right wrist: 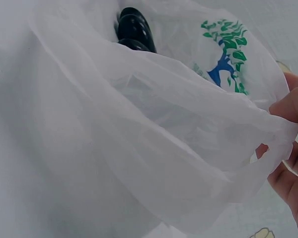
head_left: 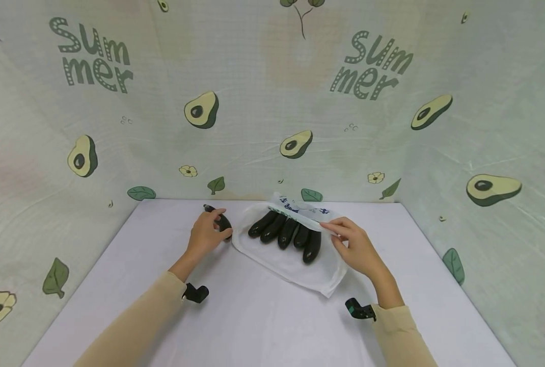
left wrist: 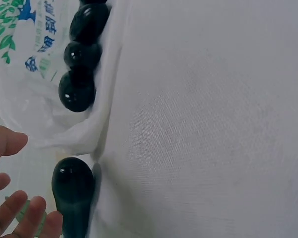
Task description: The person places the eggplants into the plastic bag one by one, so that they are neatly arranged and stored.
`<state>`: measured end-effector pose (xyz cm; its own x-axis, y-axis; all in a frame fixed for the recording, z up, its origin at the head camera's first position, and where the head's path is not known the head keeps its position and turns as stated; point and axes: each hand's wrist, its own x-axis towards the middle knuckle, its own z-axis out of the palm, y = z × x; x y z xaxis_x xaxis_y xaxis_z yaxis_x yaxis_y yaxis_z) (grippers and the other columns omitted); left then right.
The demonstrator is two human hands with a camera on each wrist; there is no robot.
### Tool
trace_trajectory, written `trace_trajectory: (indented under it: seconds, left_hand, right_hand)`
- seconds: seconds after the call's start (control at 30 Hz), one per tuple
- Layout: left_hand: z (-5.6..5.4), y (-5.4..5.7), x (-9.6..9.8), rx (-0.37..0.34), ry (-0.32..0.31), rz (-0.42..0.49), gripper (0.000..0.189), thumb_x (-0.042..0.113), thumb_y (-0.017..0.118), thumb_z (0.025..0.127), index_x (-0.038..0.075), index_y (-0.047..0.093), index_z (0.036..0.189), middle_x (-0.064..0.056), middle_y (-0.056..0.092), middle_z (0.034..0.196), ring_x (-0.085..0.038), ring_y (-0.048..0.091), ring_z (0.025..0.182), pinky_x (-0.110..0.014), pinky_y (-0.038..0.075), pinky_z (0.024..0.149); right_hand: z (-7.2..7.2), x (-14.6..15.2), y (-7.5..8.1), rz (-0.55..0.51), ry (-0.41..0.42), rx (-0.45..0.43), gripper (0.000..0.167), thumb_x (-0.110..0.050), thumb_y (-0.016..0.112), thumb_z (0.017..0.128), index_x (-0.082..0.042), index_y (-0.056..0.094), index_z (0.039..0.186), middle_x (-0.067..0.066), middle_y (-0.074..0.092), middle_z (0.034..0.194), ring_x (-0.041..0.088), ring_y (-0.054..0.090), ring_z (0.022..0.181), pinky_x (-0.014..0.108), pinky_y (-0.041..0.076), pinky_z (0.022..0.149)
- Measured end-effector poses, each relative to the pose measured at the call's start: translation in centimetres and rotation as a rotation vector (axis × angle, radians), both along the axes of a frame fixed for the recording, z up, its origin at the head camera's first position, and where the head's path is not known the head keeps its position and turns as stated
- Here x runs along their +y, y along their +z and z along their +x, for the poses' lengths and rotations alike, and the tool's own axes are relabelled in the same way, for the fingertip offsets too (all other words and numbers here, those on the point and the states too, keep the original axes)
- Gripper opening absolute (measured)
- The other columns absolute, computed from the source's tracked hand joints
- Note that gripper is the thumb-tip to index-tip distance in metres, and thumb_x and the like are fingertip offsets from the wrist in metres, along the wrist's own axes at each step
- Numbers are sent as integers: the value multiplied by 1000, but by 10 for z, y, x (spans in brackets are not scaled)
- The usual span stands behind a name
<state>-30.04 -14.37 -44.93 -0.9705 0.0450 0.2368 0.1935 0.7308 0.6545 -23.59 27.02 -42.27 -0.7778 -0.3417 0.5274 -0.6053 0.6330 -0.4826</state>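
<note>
A white plastic bag (head_left: 265,257) with blue and green print lies on the table, its upper layer lifted. Several dark eggplants (head_left: 287,233) lie side by side in it. My right hand (head_left: 355,244) pinches the bag's raised edge between thumb and fingers; in the right wrist view a small hole shows in the plastic near those fingers (right wrist: 288,106). Left of the bag lies one more eggplant (left wrist: 73,191), outside it. My left hand (head_left: 205,232) is over this eggplant, thumb and fingers spread apart; whether the fingertips touch it I cannot tell.
The table (head_left: 272,331) is covered in white. A pale cloth (head_left: 245,66) printed with avocados, leaves and lettering hangs behind and on both sides. Small black wrist cameras (head_left: 360,309) sit on both wrists, below beige sleeves.
</note>
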Motion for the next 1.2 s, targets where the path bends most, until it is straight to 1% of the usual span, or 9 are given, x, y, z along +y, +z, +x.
trace_trajectory:
  seconds: [0.13,0.33,0.47,0.57,0.73,0.9,1.0,1.1,1.2]
  left_hand:
    - [-5,-5,-2,-19,14,2,67,25,83,92,8,57,152,-22,60,131,-31,60,102,-44,45,83]
    - [-13,-14,-3,-64,41,1,73,34,82,93,7,53,155,-24,56,136,-30,59,96,-41,45,78]
    - [-16,-17,-4,-82,66,3,74,36,78,96,6,50,156,-27,54,139,-34,59,98,-48,48,83]
    - [-17,-19,-4,-87,75,4,73,36,77,97,4,49,157,-29,52,143,-38,60,106,-55,49,91]
    - [-21,-21,-4,-111,83,7,74,36,76,97,4,47,158,-32,48,146,-44,57,117,-62,47,101]
    - [-23,-24,-3,-146,96,-6,77,35,77,96,5,44,159,-33,44,150,-49,51,134,-65,41,112]
    - [-23,-24,-2,-159,95,-5,79,33,78,96,4,43,160,-33,43,151,-51,47,139,-66,39,114]
    - [-23,-25,-2,-161,95,0,79,32,79,95,4,43,160,-33,44,151,-51,48,138,-66,39,114]
    - [-23,-26,-3,-162,94,4,79,30,78,95,3,42,160,-34,44,150,-51,48,137,-66,40,113]
  right_hand:
    - [0,0,0,1,-4,-4,45,11,66,96,-10,74,134,5,67,123,17,64,101,38,63,82]
    - [0,0,-2,-2,-2,-3,45,12,66,96,-10,74,134,5,67,124,17,64,101,38,63,82]
    - [0,0,-3,-1,-4,-3,45,12,66,95,-10,74,134,5,67,124,17,64,100,37,63,82]
    - [0,0,-4,0,-7,-2,45,13,66,95,-10,75,133,5,68,123,18,64,99,37,63,81]
    - [-1,0,-4,-7,1,17,47,15,66,94,-9,75,133,7,68,122,20,65,98,37,63,80]
    - [-3,1,-5,-6,4,32,46,15,66,94,-9,75,132,6,68,121,19,64,97,35,62,80]
    - [-4,0,-6,0,3,37,45,14,66,94,-9,76,131,5,68,121,16,63,97,35,62,79]
    - [-3,1,-6,4,4,38,45,13,67,94,-10,75,132,4,68,121,14,62,97,35,62,79]
    - [-3,1,-5,6,5,40,45,13,67,94,-9,75,132,4,68,122,15,63,98,35,62,79]
